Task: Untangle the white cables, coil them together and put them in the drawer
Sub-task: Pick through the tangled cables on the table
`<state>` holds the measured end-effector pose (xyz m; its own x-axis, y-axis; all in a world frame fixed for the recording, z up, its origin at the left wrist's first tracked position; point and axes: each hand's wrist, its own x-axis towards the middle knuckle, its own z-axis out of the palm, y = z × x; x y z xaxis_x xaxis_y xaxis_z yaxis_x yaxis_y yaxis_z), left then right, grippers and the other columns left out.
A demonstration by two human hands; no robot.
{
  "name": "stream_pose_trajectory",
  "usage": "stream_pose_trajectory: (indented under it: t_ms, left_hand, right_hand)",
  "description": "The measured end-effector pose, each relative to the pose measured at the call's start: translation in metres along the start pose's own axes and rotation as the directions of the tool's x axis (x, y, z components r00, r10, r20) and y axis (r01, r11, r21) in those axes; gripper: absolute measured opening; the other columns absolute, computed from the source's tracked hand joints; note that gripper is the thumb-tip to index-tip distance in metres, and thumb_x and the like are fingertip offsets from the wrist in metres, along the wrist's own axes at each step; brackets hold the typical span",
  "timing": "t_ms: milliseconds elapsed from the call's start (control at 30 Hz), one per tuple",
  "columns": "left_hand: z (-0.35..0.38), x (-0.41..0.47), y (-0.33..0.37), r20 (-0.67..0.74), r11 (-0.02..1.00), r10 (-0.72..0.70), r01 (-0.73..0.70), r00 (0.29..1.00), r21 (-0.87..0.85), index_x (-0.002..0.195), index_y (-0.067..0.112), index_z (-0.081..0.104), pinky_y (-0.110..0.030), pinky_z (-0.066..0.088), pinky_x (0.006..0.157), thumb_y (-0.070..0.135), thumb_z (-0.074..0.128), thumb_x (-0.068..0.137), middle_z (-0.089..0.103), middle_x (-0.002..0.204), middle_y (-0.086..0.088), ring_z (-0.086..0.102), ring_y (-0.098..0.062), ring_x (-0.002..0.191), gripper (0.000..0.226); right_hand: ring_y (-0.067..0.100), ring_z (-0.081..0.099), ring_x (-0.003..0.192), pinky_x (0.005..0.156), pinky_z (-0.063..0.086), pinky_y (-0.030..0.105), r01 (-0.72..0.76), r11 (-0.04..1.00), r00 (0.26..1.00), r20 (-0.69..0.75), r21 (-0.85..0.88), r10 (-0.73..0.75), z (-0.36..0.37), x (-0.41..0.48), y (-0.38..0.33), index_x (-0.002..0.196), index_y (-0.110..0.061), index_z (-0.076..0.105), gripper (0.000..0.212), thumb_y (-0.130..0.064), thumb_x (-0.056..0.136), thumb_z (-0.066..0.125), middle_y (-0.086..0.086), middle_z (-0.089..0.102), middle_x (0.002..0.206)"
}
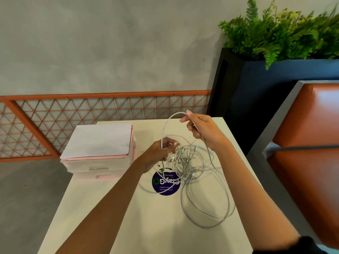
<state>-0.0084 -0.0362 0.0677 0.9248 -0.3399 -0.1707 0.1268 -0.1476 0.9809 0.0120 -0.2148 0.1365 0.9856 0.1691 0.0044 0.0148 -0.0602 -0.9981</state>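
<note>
Grey plaster wall backs your smooth cream surface; your left hand pinches the tangled white cables, your right hand grips one arched strand.

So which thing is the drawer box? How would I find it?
Look at the pale table in front of the orange fence. The drawer box sits on its far left corner, left of the tangled white cables. It is the only boxy thing there, white with pink edges.
</note>
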Motion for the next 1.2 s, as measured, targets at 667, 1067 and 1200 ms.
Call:
stream_pose_trajectory:
  t_ms: [667, 1067, 1200]
  left_hand:
    - [0.001, -0.027, 0.059, -0.161, 0.899, 0.239, -0.281, 0.958, -0.336, 0.092, 0.006, 0.065, -0.010, 0.024, 0.038, 0.019, 0.040, 0.101, 0.074, 0.079, 0.000, 0.067, -0.002, 0.067, 0.029]
    - [-0.033, -0.037, 0.028, -0.366, 0.971, 0.219, -0.237, 0.904, -0.005, 0.092, 0.013, 0.067, -0.013, 0.025, 0.040, 0.027, 0.043, 0.101, 0.044, 0.056, 0.001, 0.033, -0.001, 0.042, 0.029]
    - [-0.017, -0.034, 0.020, -0.325, 0.983, 0.184, -0.179, 0.927, 0.047, 0.105, 0.006, 0.069, -0.013, 0.026, 0.041, 0.025, 0.059, 0.093, 0.041, 0.061, -0.003, 0.036, -0.001, 0.043, 0.024]
  right_hand:
    - [0.021, 0.051, 0.123, 0.100, 0.040, 0.028, -0.169, 0.599, 0.923, 0.088, -0.783, 0.375, -0.048, -0.043, 0.114, 0.112, -0.009, 0.068, 0.044, 0.013, 0.081, 0.045, 0.010, 0.059, 0.127]
    - [0.001, 0.059, 0.066, 0.061, 0.040, 0.007, 0.054, 0.820, 0.922, -0.286, -0.570, -0.261, -0.065, -0.034, 0.026, 0.094, -0.001, 0.072, 0.018, -0.016, 0.087, 0.066, 0.008, 0.067, 0.078]
    - [-0.001, 0.058, 0.063, 0.062, 0.049, 0.013, 0.184, 0.826, 0.928, -0.182, -0.533, -0.324, -0.053, -0.026, -0.020, 0.099, -0.010, 0.074, 0.021, -0.023, 0.084, 0.070, 0.002, 0.069, 0.076]
